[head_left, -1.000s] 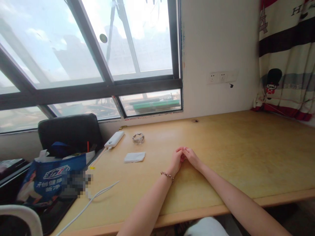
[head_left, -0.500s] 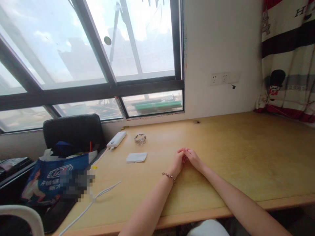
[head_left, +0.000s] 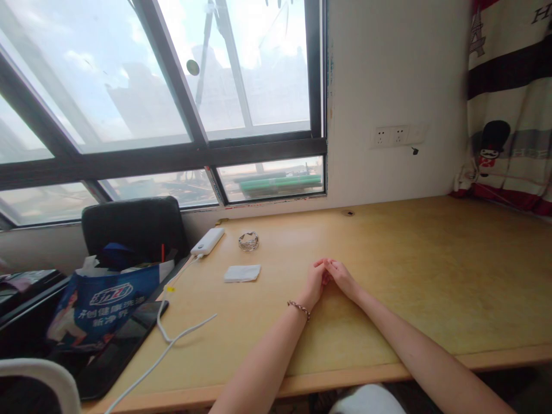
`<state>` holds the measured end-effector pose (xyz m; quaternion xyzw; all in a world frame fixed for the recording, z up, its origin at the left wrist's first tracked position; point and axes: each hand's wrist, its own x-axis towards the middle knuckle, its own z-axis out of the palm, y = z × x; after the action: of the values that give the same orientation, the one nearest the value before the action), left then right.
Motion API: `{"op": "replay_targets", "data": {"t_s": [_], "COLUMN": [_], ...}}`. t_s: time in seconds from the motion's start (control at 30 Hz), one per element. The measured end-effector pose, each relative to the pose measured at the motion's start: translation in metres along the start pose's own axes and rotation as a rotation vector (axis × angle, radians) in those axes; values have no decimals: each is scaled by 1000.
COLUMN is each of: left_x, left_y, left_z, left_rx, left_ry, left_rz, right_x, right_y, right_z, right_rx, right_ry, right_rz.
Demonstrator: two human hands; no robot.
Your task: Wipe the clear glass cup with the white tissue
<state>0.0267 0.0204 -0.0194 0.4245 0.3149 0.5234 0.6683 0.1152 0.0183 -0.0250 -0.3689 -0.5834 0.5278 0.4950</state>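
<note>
My left hand (head_left: 318, 280) and my right hand (head_left: 342, 277) rest together on the wooden table (head_left: 409, 259), fingertips meeting and fingers curled in. Both look closed, and no object shows in either one; the palms are hidden. A braided bracelet (head_left: 299, 309) circles my left wrist. To the left of my hands lies a folded white tissue (head_left: 242, 273). Behind the tissue sits a silvery ring-shaped coil (head_left: 249, 241), perhaps a bracelet. A white power bank (head_left: 207, 241) lies at the table's left edge with a cable plugged in.
A white cable (head_left: 172, 340) runs over the table's left front. Left of the table are a black chair (head_left: 133, 224), a blue printed bag (head_left: 106, 305) and a dark flat panel (head_left: 129, 345). Wall sockets (head_left: 390, 135) and a curtain (head_left: 509, 115) are beyond the table.
The view has shifted slightly, so the scene sits a little further right. My hands stay together in the same place on the table.
</note>
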Motion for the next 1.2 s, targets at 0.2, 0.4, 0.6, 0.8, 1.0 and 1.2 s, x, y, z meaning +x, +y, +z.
{"op": "replay_targets", "data": {"t_s": [0.2, 0.4, 0.6, 0.8, 1.0, 1.2], "left_x": [0, 0, 1, 1, -1, -2], "left_y": [-1, -2, 0, -2, 0, 4], "left_z": [-1, -2, 0, -1, -1, 2], "left_rx": [-3, -1, 10, 11, 31, 26], "left_ry": [-4, -4, -8, -3, 4, 22], "left_rz": [0, -4, -3, 1, -2, -18], "right_x": [0, -1, -1, 0, 0, -1], "right_y": [-1, -4, -2, 2, -1, -3], "right_z": [1, 2, 1, 0, 0, 0], "right_rx": [19, 2, -26, -8, -17, -37], "right_ry": [3, 12, 18, 23, 10, 10], "right_rz": [9, 18, 13, 19, 9, 25]}}
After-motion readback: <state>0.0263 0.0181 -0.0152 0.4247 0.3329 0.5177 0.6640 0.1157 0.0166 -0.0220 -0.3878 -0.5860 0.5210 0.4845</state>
